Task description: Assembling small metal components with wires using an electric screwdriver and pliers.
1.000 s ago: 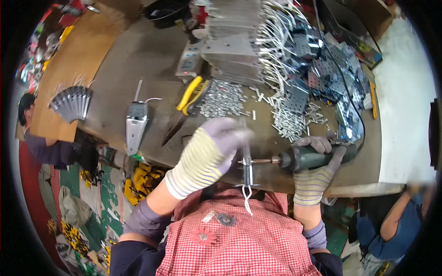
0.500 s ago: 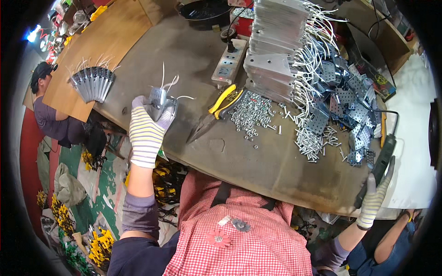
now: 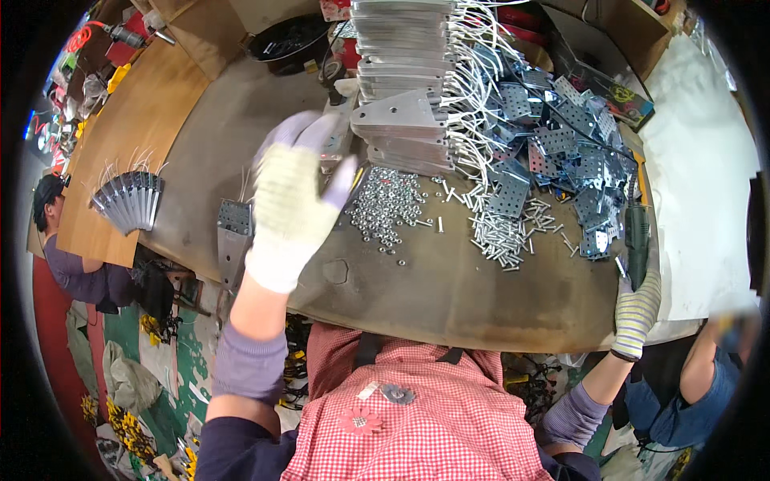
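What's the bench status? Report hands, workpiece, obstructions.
Left hand raised, open. Right hand on power driver, grip unclear. Grey plate with perforated bracket on bench, left hand partly hiding it. Loose nuts, screws nearby.

An assembly workshop: nuts (image 3: 381, 204) and screws (image 3: 499, 240) lie heaped on the desk (image 3: 449, 301), metal plates (image 3: 403, 80) are stacked toward its far edge, a power driver (image 3: 638, 240) is at its right edge.
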`<control>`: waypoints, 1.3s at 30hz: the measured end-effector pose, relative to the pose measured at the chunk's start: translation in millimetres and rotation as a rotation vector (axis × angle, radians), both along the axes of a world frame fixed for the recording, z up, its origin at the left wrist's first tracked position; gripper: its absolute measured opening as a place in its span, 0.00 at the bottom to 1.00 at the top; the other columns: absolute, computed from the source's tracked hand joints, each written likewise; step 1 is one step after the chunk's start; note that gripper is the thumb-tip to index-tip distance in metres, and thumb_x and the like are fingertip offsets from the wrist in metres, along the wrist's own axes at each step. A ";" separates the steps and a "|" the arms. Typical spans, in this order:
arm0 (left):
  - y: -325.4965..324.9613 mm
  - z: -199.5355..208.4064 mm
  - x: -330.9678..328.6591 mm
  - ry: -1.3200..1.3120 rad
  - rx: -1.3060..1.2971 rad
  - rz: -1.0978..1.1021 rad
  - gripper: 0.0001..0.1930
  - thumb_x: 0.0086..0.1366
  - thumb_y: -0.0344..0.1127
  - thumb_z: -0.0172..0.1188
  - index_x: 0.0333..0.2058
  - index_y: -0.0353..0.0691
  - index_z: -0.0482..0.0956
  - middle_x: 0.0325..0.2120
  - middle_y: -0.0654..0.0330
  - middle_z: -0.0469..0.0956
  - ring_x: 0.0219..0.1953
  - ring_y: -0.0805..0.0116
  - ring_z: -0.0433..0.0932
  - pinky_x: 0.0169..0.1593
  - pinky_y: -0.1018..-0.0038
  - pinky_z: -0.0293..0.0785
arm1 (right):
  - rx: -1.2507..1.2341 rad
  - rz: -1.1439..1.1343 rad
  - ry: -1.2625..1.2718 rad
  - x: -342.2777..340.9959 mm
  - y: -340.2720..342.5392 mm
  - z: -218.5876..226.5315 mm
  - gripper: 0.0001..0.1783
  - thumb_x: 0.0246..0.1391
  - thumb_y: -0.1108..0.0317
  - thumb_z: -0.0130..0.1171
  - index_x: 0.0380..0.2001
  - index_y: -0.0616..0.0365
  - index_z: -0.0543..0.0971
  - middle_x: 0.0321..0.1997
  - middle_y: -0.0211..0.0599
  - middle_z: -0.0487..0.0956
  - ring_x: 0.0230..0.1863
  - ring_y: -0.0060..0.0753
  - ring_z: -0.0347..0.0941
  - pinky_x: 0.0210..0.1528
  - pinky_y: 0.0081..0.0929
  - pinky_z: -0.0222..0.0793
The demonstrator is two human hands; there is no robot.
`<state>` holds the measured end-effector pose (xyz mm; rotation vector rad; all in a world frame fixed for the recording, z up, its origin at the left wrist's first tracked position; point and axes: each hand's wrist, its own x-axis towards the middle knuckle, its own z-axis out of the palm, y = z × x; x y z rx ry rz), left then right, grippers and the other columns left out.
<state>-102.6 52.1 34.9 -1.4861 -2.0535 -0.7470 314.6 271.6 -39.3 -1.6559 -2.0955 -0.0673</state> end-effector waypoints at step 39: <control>-33.9 -49.1 128.1 -2.028 -0.426 -0.744 0.34 0.63 0.45 0.60 0.61 0.34 0.59 0.55 0.55 0.69 0.57 0.68 0.68 0.61 0.70 0.62 | 0.188 1.070 0.404 -140.5 -113.2 34.4 0.17 0.31 0.65 0.62 0.32 0.51 0.81 0.27 0.27 0.72 0.28 0.33 0.69 0.30 0.32 0.65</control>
